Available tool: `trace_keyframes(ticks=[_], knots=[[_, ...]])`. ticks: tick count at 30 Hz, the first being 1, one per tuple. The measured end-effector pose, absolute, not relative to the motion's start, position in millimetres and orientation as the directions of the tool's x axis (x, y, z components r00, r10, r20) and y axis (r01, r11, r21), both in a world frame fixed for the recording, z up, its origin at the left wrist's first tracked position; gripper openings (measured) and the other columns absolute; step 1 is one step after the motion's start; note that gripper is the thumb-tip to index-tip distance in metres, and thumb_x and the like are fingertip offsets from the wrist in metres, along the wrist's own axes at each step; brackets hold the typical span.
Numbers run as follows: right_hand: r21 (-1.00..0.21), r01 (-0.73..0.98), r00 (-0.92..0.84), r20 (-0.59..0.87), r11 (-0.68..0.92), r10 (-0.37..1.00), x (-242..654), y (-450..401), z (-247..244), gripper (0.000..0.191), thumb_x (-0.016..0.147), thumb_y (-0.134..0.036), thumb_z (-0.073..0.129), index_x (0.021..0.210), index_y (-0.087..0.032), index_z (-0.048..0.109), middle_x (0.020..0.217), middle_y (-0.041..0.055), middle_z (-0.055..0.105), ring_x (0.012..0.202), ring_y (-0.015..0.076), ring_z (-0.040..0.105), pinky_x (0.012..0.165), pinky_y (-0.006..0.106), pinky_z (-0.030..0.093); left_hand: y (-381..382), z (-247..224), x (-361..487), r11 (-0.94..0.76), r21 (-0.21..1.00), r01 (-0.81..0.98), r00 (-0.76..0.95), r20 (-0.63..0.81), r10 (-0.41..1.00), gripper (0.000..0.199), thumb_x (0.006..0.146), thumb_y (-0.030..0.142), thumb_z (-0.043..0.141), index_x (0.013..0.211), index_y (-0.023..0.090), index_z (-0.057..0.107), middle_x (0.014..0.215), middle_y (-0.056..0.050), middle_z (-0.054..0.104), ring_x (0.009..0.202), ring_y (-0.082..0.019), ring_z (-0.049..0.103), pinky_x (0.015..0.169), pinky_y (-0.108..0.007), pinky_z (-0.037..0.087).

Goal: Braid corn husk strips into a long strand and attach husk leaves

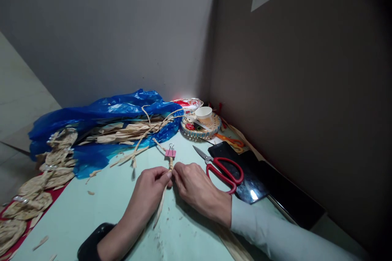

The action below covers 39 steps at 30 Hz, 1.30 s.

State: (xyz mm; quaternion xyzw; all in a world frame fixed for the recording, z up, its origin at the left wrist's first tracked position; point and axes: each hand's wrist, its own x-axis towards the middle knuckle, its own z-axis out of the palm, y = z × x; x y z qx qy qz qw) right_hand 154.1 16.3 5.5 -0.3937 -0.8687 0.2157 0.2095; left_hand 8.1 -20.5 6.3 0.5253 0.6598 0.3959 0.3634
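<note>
A short braid of pale dried plant strips (170, 164) runs down from a pink binder clip (170, 153) on the table. My left hand (154, 184) pinches the braid's lower end between thumb and forefinger. From the other side, my right hand (190, 181) closes its fingers on the same spot, the two hands nearly touching. One loose strip (159, 210) hangs below the left fingertips. The exact strands inside the right fingers are hidden. Just right of my right hand lie red-handled scissors (237, 171), blades pointing away to the left.
Behind on the left, a blue plastic bag (101, 108) holds a bundle of dried strips (122, 131). A woven basket (200, 130) carries a white cup (203, 113). A black phone (251, 187) lies under the scissors. Coiled braided pieces (39, 204) line the left edge; walls meet behind.
</note>
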Motion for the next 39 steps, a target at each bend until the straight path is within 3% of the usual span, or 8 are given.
trace_keyframes(ticks=[11,17,21,25,28,31,34,39], knots=[[-0.814,0.427,-0.504,0.146,0.393,0.851,150.0,22.6,6.2,0.033,0.086,-0.021,0.047,0.054,-0.016,0.045,0.052,-0.0054,0.030,0.054,0.0094,0.028,0.050,0.026,0.017,-33.4,29.9,14.1,0.041,0.651,0.758,-0.161,0.126,0.979,0.027,0.080,0.026,0.053,0.057,0.019,0.066,0.066,-0.009,0.070,0.065,-0.024,0.058,0.063,-0.031,0.033],[-0.912,0.307,-0.525,0.074,0.270,0.848,153.7,24.8,5.8,0.032,0.082,-0.022,0.047,0.050,-0.016,0.048,0.050,-0.0045,0.033,0.052,0.0097,0.029,0.050,0.025,0.020,-46.7,32.0,26.7,-0.031,0.508,0.861,-0.067,0.174,0.982,0.031,0.085,0.025,0.046,0.063,0.020,0.067,0.067,-0.010,0.070,0.065,-0.026,0.065,0.060,-0.032,0.039],[-0.964,0.229,-0.560,-0.018,0.134,0.828,154.6,26.9,6.6,0.028,0.079,-0.022,0.046,0.051,-0.017,0.043,0.048,-0.0045,0.034,0.049,0.0094,0.030,0.046,0.024,0.021,-56.3,11.3,40.5,-0.126,0.315,0.941,0.083,0.147,0.986,0.036,0.086,0.016,0.037,0.098,0.012,0.071,0.092,-0.019,0.073,0.075,-0.032,0.070,0.063,-0.037,0.046],[-0.983,0.182,-0.577,-0.076,0.037,0.813,154.0,26.2,5.3,0.023,0.079,-0.022,0.045,0.058,-0.016,0.051,0.053,-0.0025,0.044,0.049,0.0096,0.035,0.047,0.022,0.025,-61.9,-0.6,45.9,-0.196,0.128,0.972,0.193,0.039,0.980,0.055,0.078,0.007,0.039,0.129,0.002,0.058,0.134,-0.031,0.055,0.076,-0.036,0.072,0.058,-0.041,0.047],[-0.986,0.168,-0.557,-0.089,0.007,0.825,154.7,26.3,3.1,0.023,0.080,-0.022,0.046,0.060,-0.015,0.054,0.056,-0.0009,0.048,0.052,0.0101,0.041,0.049,0.022,0.028,-57.8,11.3,41.3,-0.187,0.257,0.948,0.178,0.057,0.982,0.042,0.083,0.015,0.042,0.114,0.009,0.069,0.120,-0.025,0.066,0.077,-0.035,0.070,0.061,-0.039,0.045],[-0.985,0.171,-0.536,-0.101,-0.010,0.838,155.1,26.7,2.3,0.026,0.082,-0.023,0.046,0.059,-0.015,0.054,0.049,-0.0033,0.042,0.047,0.0093,0.036,0.047,0.022,0.025,-43.7,30.2,26.4,0.027,0.503,0.864,-0.105,0.127,0.986,0.041,0.087,0.041,0.048,0.054,0.020,0.063,0.062,-0.009,0.066,0.060,-0.024,0.059,0.058,-0.033,0.037],[-0.984,0.179,-0.541,-0.118,-0.022,0.833,153.0,25.7,1.9,0.029,0.084,-0.024,0.044,0.057,-0.016,0.052,0.043,-0.0062,0.033,0.041,0.0086,0.028,0.043,0.022,0.020,-27.0,36.3,12.8,0.143,0.853,0.502,-0.183,-0.057,0.981,0.024,0.077,0.040,0.060,0.067,0.019,0.065,0.071,-0.006,0.065,0.065,-0.020,0.054,0.062,-0.030,0.036],[-0.978,0.207,-0.581,-0.117,0.007,0.806,149.4,26.2,-3.9,0.026,0.085,-0.021,0.037,0.062,-0.017,0.050,0.051,-0.0020,0.049,0.040,0.0082,0.033,0.042,0.021,0.025,-15.4,18.4,18.0,0.215,0.943,0.255,0.020,-0.227,0.974,0.029,0.074,0.046,0.053,0.062,0.019,0.052,0.050,0.003,0.049,0.042,-0.011,0.042,0.049,-0.024,0.034]])
